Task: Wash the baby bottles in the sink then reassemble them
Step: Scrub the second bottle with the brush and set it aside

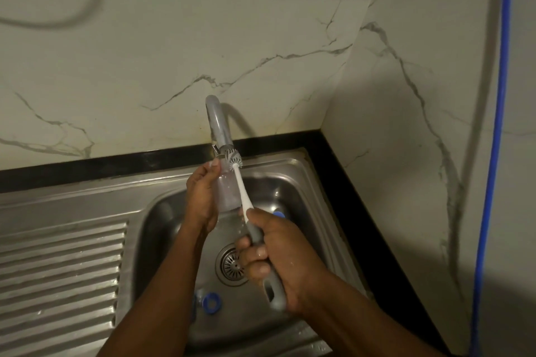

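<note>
Grey brush [255, 233] gripped by right hand [278, 258], bottle [228, 193] by left hand [201, 197], above sink [304, 206].

The wall [261, 23] is white with grey veins, brush [255, 233] grey-and-white, ring [205, 302] blue, bottle [228, 193] seemingly clear.

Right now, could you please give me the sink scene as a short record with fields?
left hand: grips the bottle, held up under the faucet
right hand: grips the brush by its grey handle
brush head: at the bottle's top, by the faucet outlet
sink: blue ring and blue part lie in the basin
drain strainer: partly hidden by the right hand
water: cannot tell
</note>
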Tool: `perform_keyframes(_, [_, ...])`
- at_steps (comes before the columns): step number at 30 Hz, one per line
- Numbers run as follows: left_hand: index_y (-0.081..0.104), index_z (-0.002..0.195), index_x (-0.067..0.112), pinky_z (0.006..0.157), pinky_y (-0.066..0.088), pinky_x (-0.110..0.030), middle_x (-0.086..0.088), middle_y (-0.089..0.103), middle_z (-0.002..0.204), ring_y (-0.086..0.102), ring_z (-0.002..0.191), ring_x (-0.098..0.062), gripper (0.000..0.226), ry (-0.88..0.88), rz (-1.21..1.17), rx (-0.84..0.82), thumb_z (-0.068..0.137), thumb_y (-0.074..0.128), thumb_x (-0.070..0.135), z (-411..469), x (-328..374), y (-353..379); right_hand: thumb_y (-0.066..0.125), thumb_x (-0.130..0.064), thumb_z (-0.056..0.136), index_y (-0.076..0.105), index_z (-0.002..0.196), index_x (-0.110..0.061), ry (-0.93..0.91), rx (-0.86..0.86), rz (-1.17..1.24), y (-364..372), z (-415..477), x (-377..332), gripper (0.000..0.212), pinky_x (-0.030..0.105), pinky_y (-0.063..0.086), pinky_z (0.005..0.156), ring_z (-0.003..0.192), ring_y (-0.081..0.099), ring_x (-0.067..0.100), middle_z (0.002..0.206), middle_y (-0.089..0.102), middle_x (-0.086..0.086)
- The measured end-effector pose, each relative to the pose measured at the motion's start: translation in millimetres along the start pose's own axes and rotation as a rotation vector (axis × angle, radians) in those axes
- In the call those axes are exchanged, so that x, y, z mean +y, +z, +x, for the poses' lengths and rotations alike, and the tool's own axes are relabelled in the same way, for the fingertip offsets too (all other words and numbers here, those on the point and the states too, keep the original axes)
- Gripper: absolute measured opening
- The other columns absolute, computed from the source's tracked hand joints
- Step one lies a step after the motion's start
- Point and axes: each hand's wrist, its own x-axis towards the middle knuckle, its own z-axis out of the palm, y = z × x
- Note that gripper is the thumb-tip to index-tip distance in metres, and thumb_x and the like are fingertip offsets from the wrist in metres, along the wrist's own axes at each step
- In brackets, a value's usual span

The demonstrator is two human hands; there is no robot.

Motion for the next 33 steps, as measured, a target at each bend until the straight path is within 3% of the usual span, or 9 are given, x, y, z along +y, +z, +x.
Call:
perform_keyframes(3, [0.061, 0.122, 0.004, 0.088, 0.052, -0.055, -0.025, 0.065, 0.116, 0.062, 0.097, -0.036, 0.055, -0.058, -0.037, -0.002, 0.089, 0.06, 0.048, 2.3, -2.1, -4.2, 0.043, -0.026, 0.103, 0.055, 0.11, -0.015, 0.019, -0.031, -0.025, 1.7, -6.8, 6.4, 0.018, 0.013, 0.027, 0.032, 0.039, 0.034, 0.002, 0.061, 0.049, 0.0])
perform_keyframes(7, [0.057, 0.125, 0.005, 0.069, 0.056, -0.036, -0.013, 0.065, 0.092, 0.064, 0.078, -0.023, 0.058, -0.173, -0.151, -0.043, 0.094, 0.051, 0.053, 0.4, -7.5, -8.4, 0.042, -0.028, 0.104, 0.054, 0.116, -0.015, 0.031, -0.024, -0.033, 3.0, -10.2, 12.1, 0.022, 0.014, 0.028, 0.032, 0.038, 0.035, 0.003, 0.063, 0.049, 0.001])
perform_keyframes(11, [0.056, 0.126, 0.002, 0.073, 0.053, -0.042, -0.02, 0.063, 0.099, 0.063, 0.081, -0.028, 0.093, -0.136, -0.042, -0.029, 0.068, 0.073, 0.073, -5.6, -9.9, 3.9, 0.044, -0.026, 0.102, 0.055, 0.111, -0.008, 0.063, -0.019, 0.107, 1.9, 5.9, -1.1, 0.023, 0.013, 0.027, 0.031, 0.036, 0.034, 0.002, 0.06, 0.048, -0.001])
perform_keyframes(15, [0.048, 0.13, 0.005, 0.074, 0.057, -0.046, -0.019, 0.066, 0.104, 0.067, 0.082, -0.031, 0.085, 0.004, -0.019, 0.028, 0.073, 0.078, 0.061, 3.3, -7.5, -4.2, 0.042, -0.03, 0.104, 0.053, 0.123, -0.015, 0.052, -0.061, -0.037, -1.2, -13.5, 7.7, 0.027, 0.014, 0.028, 0.033, 0.041, 0.035, 0.003, 0.064, 0.05, 0.001])
perform_keyframes(20, [0.071, 0.105, 0.013, 0.088, 0.052, -0.049, -0.018, 0.069, 0.105, 0.065, 0.096, -0.034, 0.036, 0.054, 0.107, -0.077, 0.092, 0.058, 0.044, -9.2, -18.0, -3.9, 0.045, -0.026, 0.102, 0.054, 0.11, -0.009, 0.068, -0.019, 0.105, -4.1, 5.2, -6.9, 0.021, 0.013, 0.027, 0.029, 0.034, 0.034, 0.002, 0.055, 0.049, -0.002])
perform_keyframes(22, [0.068, 0.111, 0.01, 0.088, 0.053, -0.05, -0.019, 0.068, 0.107, 0.064, 0.098, -0.036, 0.046, 0.016, 0.068, -0.035, 0.089, 0.057, 0.049, -12.7, -14.3, -0.6, 0.045, -0.026, 0.102, 0.054, 0.118, -0.01, 0.059, -0.038, 0.093, -4.4, 1.4, -2.1, 0.025, 0.013, 0.028, 0.03, 0.036, 0.035, 0.002, 0.06, 0.049, 0.0])
perform_keyframes(27, [0.053, 0.125, 0.008, 0.066, 0.057, -0.043, -0.022, 0.065, 0.09, 0.065, 0.075, -0.032, 0.079, -0.088, 0.008, -0.028, 0.076, 0.07, 0.067, -2.6, -0.3, -0.5, 0.043, -0.029, 0.104, 0.056, 0.121, -0.017, 0.009, -0.055, -0.065, -2.0, -10.3, 12.7, 0.025, 0.014, 0.027, 0.033, 0.04, 0.035, 0.003, 0.064, 0.05, 0.0])
perform_keyframes(30, [0.06, 0.106, 0.011, 0.083, 0.053, -0.058, -0.029, 0.064, 0.105, 0.062, 0.089, -0.04, 0.055, 0.022, 0.082, 0.007, 0.08, 0.071, 0.058, -4.6, -3.5, 5.5, 0.044, -0.028, 0.102, 0.055, 0.122, -0.011, 0.001, -0.038, 0.04, -1.1, -0.5, 1.0, 0.028, 0.013, 0.028, 0.033, 0.039, 0.035, 0.003, 0.062, 0.05, -0.001])
perform_keyframes(33, [0.065, 0.1, 0.013, 0.081, 0.056, -0.048, -0.017, 0.068, 0.099, 0.065, 0.087, -0.03, 0.038, 0.045, 0.025, 0.028, 0.086, 0.066, 0.048, -2.7, -1.1, 1.1, 0.044, -0.029, 0.103, 0.056, 0.122, -0.014, 0.012, -0.065, -0.007, -3.7, -11.2, 5.3, 0.027, 0.013, 0.027, 0.032, 0.039, 0.034, 0.002, 0.062, 0.05, -0.001])
